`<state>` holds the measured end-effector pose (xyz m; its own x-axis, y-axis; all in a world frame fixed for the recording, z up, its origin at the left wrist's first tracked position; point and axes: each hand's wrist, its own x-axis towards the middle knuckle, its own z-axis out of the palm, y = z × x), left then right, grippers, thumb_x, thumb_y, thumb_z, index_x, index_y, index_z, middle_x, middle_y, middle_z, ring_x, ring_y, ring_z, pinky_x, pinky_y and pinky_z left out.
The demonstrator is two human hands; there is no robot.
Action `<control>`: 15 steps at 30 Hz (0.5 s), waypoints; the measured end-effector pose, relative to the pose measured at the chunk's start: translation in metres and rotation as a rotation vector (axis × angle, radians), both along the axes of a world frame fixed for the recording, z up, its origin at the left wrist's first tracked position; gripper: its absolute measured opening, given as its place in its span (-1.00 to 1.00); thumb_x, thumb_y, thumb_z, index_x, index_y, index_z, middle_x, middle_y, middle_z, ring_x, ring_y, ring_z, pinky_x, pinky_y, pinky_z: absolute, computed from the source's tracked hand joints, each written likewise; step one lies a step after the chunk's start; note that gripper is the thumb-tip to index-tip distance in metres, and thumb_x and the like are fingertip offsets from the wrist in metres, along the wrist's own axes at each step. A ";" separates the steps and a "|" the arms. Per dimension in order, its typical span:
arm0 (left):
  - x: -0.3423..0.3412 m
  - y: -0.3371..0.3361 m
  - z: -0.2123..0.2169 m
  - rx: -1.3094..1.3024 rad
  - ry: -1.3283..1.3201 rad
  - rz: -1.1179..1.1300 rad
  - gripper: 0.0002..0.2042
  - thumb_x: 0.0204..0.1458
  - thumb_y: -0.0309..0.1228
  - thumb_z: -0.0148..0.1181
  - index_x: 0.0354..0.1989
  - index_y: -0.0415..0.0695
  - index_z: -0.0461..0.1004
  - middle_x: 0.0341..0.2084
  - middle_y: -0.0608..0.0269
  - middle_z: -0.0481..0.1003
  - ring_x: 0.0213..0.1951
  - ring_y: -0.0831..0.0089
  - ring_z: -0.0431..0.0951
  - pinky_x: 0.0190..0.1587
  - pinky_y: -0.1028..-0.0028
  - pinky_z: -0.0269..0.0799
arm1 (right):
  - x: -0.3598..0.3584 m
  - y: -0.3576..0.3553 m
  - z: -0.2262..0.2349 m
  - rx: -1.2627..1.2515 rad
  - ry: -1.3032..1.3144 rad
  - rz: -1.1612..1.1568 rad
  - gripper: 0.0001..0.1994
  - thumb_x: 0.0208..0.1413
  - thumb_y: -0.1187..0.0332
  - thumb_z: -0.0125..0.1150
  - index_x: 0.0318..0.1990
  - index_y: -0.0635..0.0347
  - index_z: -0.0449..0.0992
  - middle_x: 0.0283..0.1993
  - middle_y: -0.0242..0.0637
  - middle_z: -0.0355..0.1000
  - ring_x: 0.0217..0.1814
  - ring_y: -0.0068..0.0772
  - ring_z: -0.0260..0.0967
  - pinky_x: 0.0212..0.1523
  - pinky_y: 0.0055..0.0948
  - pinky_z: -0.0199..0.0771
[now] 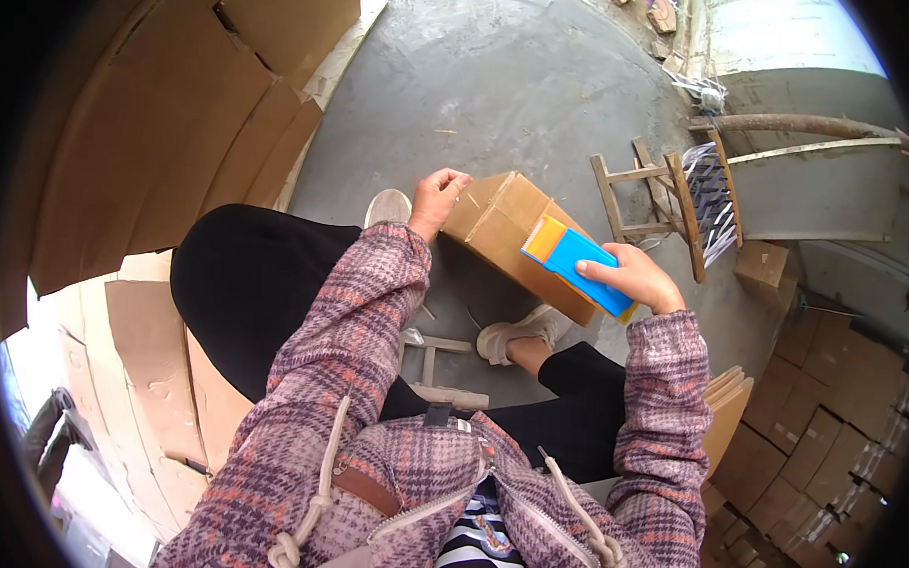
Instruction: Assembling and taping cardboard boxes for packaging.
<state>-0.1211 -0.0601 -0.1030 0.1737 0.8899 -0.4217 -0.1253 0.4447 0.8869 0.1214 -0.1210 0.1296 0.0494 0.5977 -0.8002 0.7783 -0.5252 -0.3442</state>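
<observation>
Plaid jacket (412, 494) cropped, right fingers (600, 272) partly hide blue tool (571, 256).

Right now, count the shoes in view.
2: the left shoe, partly hidden, just left of the left hand; the right shoe, below the box in the picture.

Grey concrete floor (467, 73), pale patches. Right side: wooden stool with woven-strap seat (687, 201), on its side, legs pointing left. Small brown carton (764, 268) near it. Left beige shoe (388, 207) and right beige shoe (502, 340) on floor, apart. Broken brick pieces (662, 16) along far right edge.
</observation>
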 end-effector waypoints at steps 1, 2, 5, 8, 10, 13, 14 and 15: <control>0.005 -0.004 -0.009 -0.002 0.002 0.004 -0.82 0.04 -0.33 0.20 -0.42 -0.21 0.51 -0.63 0.50 0.42 -0.52 0.74 0.31 -0.46 0.63 0.26 | -0.002 0.003 -0.001 -0.002 0.002 0.004 -0.33 -0.16 -0.12 0.23 -0.12 0.42 0.47 -0.28 -0.07 0.49 -0.27 -0.30 0.46 -0.19 -0.39 0.43; 0.010 -0.009 -0.017 0.056 0.018 0.018 -0.84 0.05 -0.34 0.18 -0.39 -0.19 0.52 -0.60 0.50 0.44 -0.52 0.74 0.33 -0.45 0.63 0.28 | -0.004 0.006 -0.002 -0.024 0.006 0.012 -0.33 -0.16 -0.11 0.23 -0.13 0.42 0.48 -0.28 -0.07 0.49 -0.27 -0.29 0.47 -0.19 -0.38 0.44; 0.020 -0.019 -0.020 0.072 0.088 -0.010 -0.83 0.08 -0.34 0.15 -0.35 -0.20 0.53 -0.51 0.44 0.52 -0.43 0.70 0.41 -0.33 0.59 0.37 | -0.006 0.010 -0.002 -0.069 -0.005 0.019 -0.34 -0.15 -0.10 0.24 -0.13 0.43 0.47 -0.29 -0.10 0.49 -0.28 -0.35 0.45 -0.21 -0.41 0.43; 0.023 -0.020 -0.013 0.122 0.173 -0.018 -0.84 0.06 -0.34 0.16 -0.34 -0.19 0.53 -0.51 0.34 0.53 -0.44 0.65 0.43 -0.32 0.56 0.38 | -0.005 0.010 -0.008 -0.052 -0.035 0.037 -0.33 -0.16 -0.11 0.24 -0.14 0.44 0.47 -0.30 -0.10 0.49 -0.29 -0.34 0.45 -0.23 -0.40 0.43; 0.023 -0.020 -0.008 0.229 0.309 -0.036 -0.83 -0.03 -0.26 0.22 -0.43 -0.10 0.54 -0.48 0.20 0.51 -0.38 0.32 0.52 -0.34 0.38 0.39 | -0.007 0.010 -0.010 -0.023 -0.064 0.048 -0.32 -0.19 -0.13 0.24 -0.16 0.45 0.49 -0.31 -0.06 0.49 -0.30 -0.26 0.47 -0.24 -0.35 0.44; 0.017 -0.017 0.010 0.239 0.579 -0.168 -0.85 -0.03 -0.30 0.20 -0.39 -0.12 0.51 -0.40 0.17 0.46 -0.26 0.21 0.49 -0.28 0.29 0.39 | -0.010 0.012 -0.009 -0.034 -0.088 0.065 -0.31 -0.20 -0.14 0.24 -0.17 0.45 0.49 -0.31 -0.05 0.49 -0.30 -0.24 0.47 -0.24 -0.36 0.44; 0.012 -0.020 0.005 0.239 0.577 -0.165 -0.85 -0.03 -0.30 0.20 -0.39 -0.12 0.51 -0.40 0.17 0.46 -0.26 0.21 0.49 -0.28 0.29 0.39 | -0.011 0.012 -0.010 -0.044 -0.081 0.055 -0.32 -0.20 -0.13 0.24 -0.18 0.45 0.50 -0.32 -0.04 0.50 -0.29 -0.23 0.48 -0.24 -0.35 0.44; 0.003 -0.021 0.001 0.172 0.828 -0.188 -0.83 0.00 -0.30 0.16 -0.35 -0.14 0.49 -0.38 0.13 0.44 -0.24 0.17 0.48 -0.26 0.25 0.39 | -0.012 0.014 -0.010 -0.048 -0.073 0.047 -0.32 -0.20 -0.13 0.24 -0.19 0.45 0.50 -0.32 -0.03 0.50 -0.29 -0.23 0.48 -0.24 -0.35 0.44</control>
